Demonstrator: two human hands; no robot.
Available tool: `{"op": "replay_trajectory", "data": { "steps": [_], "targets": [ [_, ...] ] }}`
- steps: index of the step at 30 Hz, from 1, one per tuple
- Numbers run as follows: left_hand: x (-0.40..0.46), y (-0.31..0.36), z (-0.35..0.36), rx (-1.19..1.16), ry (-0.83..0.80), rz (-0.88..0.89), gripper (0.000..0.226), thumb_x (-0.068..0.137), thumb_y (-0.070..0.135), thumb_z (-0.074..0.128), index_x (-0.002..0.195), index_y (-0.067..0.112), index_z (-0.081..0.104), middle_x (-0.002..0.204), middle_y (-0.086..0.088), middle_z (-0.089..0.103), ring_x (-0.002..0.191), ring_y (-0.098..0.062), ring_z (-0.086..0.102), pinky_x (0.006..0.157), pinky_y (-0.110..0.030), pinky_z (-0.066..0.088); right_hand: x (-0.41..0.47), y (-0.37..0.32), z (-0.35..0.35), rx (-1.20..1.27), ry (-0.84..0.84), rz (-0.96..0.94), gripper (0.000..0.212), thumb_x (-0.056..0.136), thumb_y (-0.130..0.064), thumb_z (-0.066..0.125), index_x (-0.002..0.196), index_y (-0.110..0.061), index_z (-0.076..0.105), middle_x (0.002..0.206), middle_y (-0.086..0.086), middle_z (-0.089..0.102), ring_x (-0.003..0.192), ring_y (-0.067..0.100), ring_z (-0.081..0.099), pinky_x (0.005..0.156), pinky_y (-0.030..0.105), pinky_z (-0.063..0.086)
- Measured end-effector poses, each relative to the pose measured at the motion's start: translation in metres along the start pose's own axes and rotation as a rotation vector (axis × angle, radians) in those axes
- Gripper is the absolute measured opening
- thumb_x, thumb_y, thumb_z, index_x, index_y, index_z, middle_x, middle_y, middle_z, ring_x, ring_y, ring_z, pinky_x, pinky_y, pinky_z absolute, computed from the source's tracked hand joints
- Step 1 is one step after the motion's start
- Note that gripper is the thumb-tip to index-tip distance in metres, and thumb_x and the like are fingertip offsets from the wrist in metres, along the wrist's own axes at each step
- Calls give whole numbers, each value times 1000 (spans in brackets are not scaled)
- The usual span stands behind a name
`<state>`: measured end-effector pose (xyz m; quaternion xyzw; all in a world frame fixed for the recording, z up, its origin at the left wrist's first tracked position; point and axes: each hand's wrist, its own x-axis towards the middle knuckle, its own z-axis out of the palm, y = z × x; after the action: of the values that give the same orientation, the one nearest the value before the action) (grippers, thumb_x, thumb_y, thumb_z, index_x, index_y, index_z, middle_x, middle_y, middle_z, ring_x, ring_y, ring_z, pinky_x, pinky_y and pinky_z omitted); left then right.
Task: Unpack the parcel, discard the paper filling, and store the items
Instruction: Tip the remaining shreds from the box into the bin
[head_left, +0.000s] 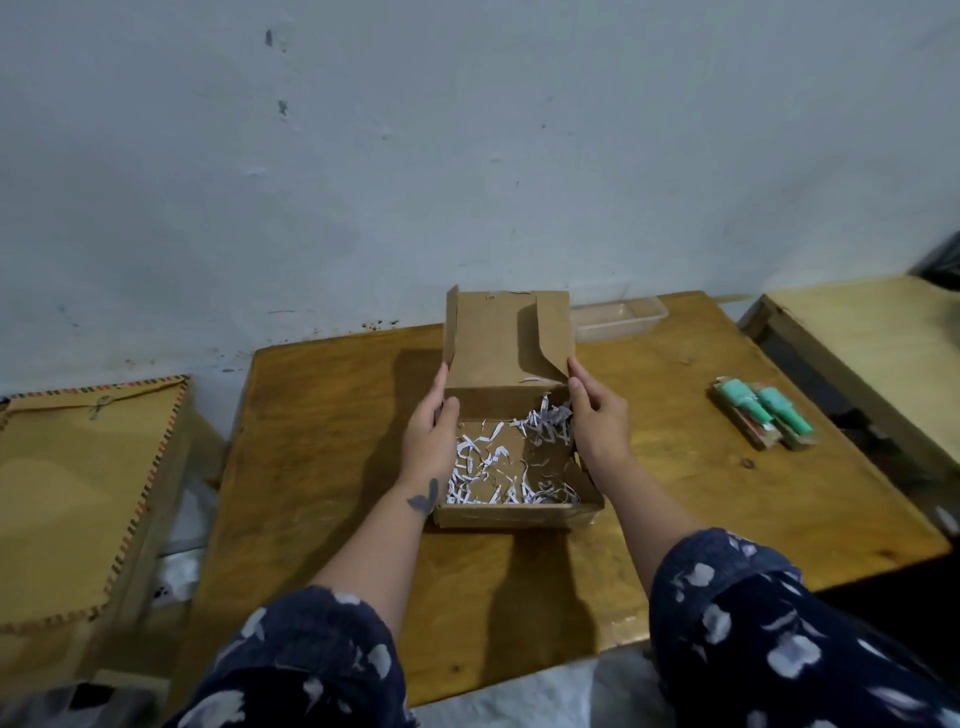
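A brown cardboard box (511, 514) stands open in the middle of the wooden table (322, 467), its lid (498, 338) upright at the back. White shredded paper filling (498, 462) lies scattered over the box floor. My left hand (431, 436) grips the left wall of the box near the lid hinge. My right hand (597, 421) grips the right wall at the same height. Two packaged items with green caps (763, 418) lie on the table to the right, apart from the box.
A clear plastic tray (621, 314) sits at the table's back edge against the wall. A large brown envelope (78, 493) rests on a surface at the left. Another wooden table (862, 353) stands at the right.
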<state>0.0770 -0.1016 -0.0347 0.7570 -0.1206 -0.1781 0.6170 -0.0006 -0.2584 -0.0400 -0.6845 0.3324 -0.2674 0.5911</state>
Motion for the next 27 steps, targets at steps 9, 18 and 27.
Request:
{"op": "replay_trajectory", "data": {
  "steps": [9,18,27],
  "targets": [
    [-84,29,127,-3,-190,45,55,100,12,40,149,31,25,154,8,27,83,-1,55,59,-10,41,-42,16,-164,-35,174,17,44,93,-13,55,134,-27,50,139,0,51,127,11,46,103,26,39],
    [-209,18,271,67,-228,92,50,102,6,29,146,30,32,148,11,31,115,-5,54,89,-13,46,-112,61,-352,-74,268,67,44,97,-7,45,133,-30,52,134,-3,56,107,6,56,86,14,41],
    [-284,-33,375,156,-328,-14,49,102,4,30,146,26,36,140,3,45,62,17,41,55,4,32,-168,144,-459,-178,349,214,43,98,-7,42,135,-27,49,132,-1,56,100,2,52,70,0,41]
  ]
}}
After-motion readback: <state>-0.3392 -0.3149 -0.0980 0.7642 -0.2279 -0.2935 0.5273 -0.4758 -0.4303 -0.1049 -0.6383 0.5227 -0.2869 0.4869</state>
